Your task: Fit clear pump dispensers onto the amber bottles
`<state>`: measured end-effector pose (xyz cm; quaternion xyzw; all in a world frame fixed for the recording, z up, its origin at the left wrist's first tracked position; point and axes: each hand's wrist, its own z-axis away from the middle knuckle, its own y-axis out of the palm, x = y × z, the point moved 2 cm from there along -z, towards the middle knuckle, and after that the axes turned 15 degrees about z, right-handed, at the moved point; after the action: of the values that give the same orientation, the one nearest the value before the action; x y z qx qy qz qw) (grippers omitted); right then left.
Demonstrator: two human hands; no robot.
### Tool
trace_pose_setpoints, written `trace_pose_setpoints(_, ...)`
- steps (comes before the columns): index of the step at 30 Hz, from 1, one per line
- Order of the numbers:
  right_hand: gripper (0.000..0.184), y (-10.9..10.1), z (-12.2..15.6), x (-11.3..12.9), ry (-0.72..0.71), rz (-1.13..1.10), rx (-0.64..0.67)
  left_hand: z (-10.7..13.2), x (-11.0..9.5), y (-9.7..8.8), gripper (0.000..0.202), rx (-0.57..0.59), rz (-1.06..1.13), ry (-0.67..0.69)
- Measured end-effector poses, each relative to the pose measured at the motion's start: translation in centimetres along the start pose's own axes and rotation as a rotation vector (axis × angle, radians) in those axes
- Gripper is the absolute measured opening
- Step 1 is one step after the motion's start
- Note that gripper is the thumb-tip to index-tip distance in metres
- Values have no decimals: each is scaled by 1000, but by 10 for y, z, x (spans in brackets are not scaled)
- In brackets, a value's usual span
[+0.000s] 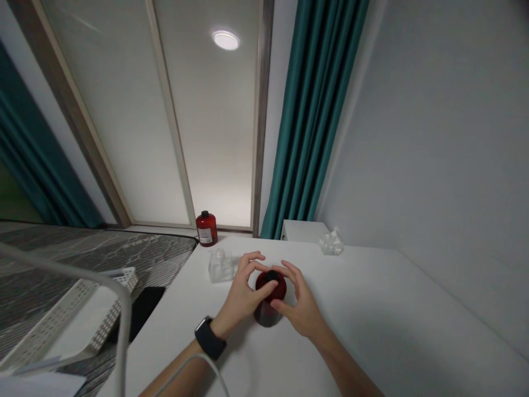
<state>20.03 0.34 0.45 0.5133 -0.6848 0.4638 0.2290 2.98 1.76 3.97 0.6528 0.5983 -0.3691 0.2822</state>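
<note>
Bottle [268,315] stands upright, left hand [245,291] and right hand [302,309] clasped around its top, apparently to steady it.

White table [372,320] with red bottles [268,315], plastic [331,243]

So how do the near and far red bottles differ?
The near bottle sits between the left hand and right hand; the far bottle stands apart from both. The far bottle shows a pale label; none is visible on the near bottle. Both are red with black caps.
</note>
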Motion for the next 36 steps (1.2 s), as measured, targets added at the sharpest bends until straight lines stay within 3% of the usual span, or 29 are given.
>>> trace_pose_setpoints(9, 91, 2, 1, 3, 65, 18, 2, -1, -2, 3, 12, -46, 12, -47)
trace_pose_setpoints(25, 86, 5, 3, 10, 151, 108, 21, -4, 6, -1, 12, 81, 134, 45)
trace_pose_setpoints(30, 89, 5, 3, 9, 129, 113, 20, -5, 6, -1, 14, 107, 149, 41)
trace_pose_setpoints(36, 87, 8, 5, 5, 41, 164, 2, -1, 4, 2, 12, 52, 123, -10)
